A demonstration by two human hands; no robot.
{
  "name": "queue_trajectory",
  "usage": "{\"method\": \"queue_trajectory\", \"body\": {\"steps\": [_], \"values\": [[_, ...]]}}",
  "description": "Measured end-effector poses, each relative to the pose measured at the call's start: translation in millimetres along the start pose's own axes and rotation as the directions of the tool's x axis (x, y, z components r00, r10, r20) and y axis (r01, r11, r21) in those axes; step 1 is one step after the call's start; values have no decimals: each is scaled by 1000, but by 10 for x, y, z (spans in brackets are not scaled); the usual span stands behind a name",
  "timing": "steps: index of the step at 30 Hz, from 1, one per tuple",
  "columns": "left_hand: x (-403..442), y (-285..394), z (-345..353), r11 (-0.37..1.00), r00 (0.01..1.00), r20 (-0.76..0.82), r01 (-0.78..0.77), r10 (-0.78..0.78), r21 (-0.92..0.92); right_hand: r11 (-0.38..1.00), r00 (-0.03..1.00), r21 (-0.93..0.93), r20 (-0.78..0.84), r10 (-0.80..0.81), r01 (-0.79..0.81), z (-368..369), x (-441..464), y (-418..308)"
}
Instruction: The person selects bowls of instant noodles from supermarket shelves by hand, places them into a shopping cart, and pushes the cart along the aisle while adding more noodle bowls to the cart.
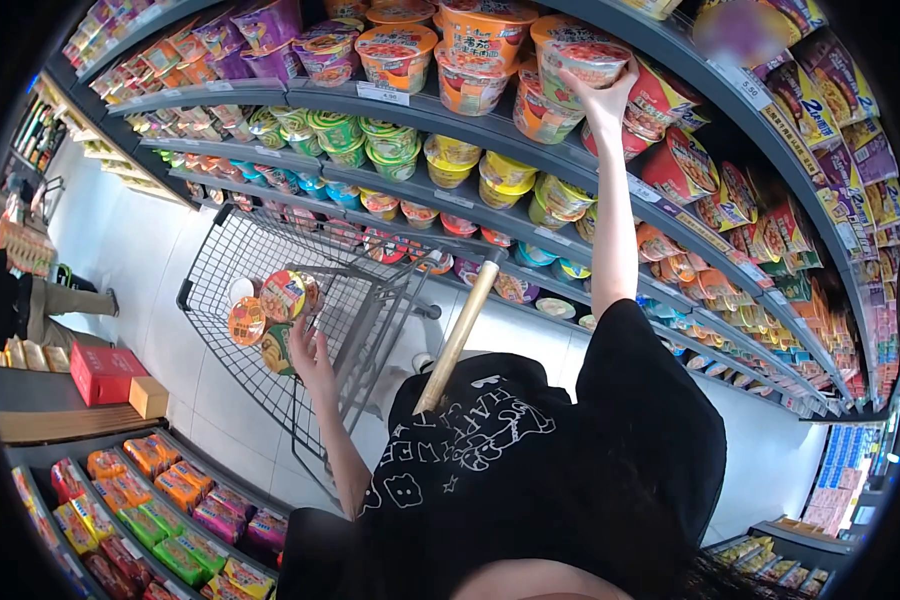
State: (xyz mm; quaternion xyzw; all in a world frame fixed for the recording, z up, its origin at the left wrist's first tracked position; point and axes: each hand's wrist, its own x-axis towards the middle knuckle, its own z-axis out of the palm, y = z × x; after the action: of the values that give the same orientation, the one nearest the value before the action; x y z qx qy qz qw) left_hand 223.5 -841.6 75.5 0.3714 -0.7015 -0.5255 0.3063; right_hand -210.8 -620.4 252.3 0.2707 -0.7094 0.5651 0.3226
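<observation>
My right hand (605, 95) reaches to the upper shelf. Its fingers are wrapped round the side of an instant noodle bowl (578, 72) with a clear-wrapped lid. That bowl sits against similar orange bowls. Low on the left, my left hand (315, 358) is open over the shopping cart (240, 240), its fingers apart. Beside it in the cart are several noodle bowls: one with a red and yellow lid (283, 295), an orange-lidded one (246, 320) and a green-lidded one (276, 352). Whether the fingers touch the green-lidded bowl I cannot tell.
Curved by the lens, the shelf (420, 110) carries rows of noodle bowls. The cart's handle (460, 335) is close to my body. Packaged noodles (160, 510) fill a display at lower left. A person's legs (65, 300) and a red box (107, 372) are at far left.
</observation>
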Motion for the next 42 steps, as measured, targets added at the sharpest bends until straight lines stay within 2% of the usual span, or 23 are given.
{"method": "queue_trajectory", "body": {"steps": [5, 8, 10, 11, 12, 14, 16, 17, 18, 19, 20, 22, 24, 27, 29, 30, 31, 33, 34, 36, 37, 39, 42], "values": [[-19, -62, -7, 1000, 997, 71, 0, 1, -9, 986, 994, 126, 25, 107, -109, 90, 53, 245], [-7, -227, -19, 999, 999, 47, 7, -5, -54, 981, 997, -175, -21, 81, -83, 132, 40, 458], [-6, -301, -23, 999, 996, 72, 48, -49, 15, 974, 987, 214, 118, -105, 78, 163, -200, 210], [-40, -132, -21, 994, 985, 129, 113, -114, 14, 997, 997, -36, -36, -63, 61, 211, -444, 77], [-21, -305, -16, 981, 982, 176, 27, -62, 191, 994, 997, -103, -60, -51, 44, 256, -697, -286], [-79, -399, 6, 935, 957, 280, -25, -80, 354, 996, 995, 86, -98, 20, -11, 472, -1169, -499], [-139, -314, 71, 875, 898, 385, 1, -214, 484, 956, 987, 292, 163, -14, -34, 796, -1612, -678], [-158, -312, 114, 836, 854, 413, 47, -317, 546, 938, 930, 310, 367, 32, -155, 1017, -1796, -737], [-183, -363, 150, 833, 861, 382, 82, -336, 547, 978, 801, 200, 593, -77, -54, 1168, -1935, -808], [-207, -460, 190, 841, 846, 417, 66, -332, 536, 981, 560, 168, 824, -86, -95, 1351, -2103, -795], [-213, -445, 198, 850, 830, 453, 45, -324, 525, 952, 327, 295, 910, -255, -80, 1517, -2209, -951], [-262, -427, 217, 827, 869, 378, 61, -319, 560, 923, -205, 223, 933, -295, -312, 1850, -2487, -1024], [-277, -396, 228, 800, 883, 336, 71, -329, 595, 959, -442, 170, 860, -256, -225, 2264, -2778, -1029], [-318, -399, 273, 800, 860, 331, 137, -389, 584, 964, -577, 112, 783, -234, -240, 2970, -3310, -974], [-352, -317, 271, 776, 838, 315, 187, -447, 603, 974, -533, 73, 827, -179, -213, 3419, -3669, -866], [-382, -340, 301, 761, 848, 294, 179, -440, 623, 949, -393, 136, 886, -245, -286, 3624, -3888, -704], [-398, -367, 359, 745, 858, 275, 170, -434, 645, 946, -394, 140, 883, -253, -293, 3712, -4069, -587], [-431, -323, 379, 740, 879, 243, 165, -410, 652, 976, 27, -205, 979, 203, 72, 3862, -4370, -464], [-458, -311, 417, 722, 881, 214, 184, -421, 667, 977, 26, -204, 979, 203, 64, 3887, -4457, -413], [-472, -266, 407, 707, 870, 212, 195, -445, 680, 687, -367, -661, 746, 556, -302, 3785, -4616, -324], [-486, -260, 406, 708, 869, 226, 181, -440, 682, 682, -368, -667, 741, 562, -300, 3739, -4674, -304], [-515, -271, 447, 719, 878, 217, 184, -427, 671, 457, -547, -762, 648, 530, -459, 3647, -4784, -260], [-492, -291, 492, 709, 881, 232, 150, -412, 689, 394, -654, -791, 610, 448, -468, 3693, -5088, 1]]}}
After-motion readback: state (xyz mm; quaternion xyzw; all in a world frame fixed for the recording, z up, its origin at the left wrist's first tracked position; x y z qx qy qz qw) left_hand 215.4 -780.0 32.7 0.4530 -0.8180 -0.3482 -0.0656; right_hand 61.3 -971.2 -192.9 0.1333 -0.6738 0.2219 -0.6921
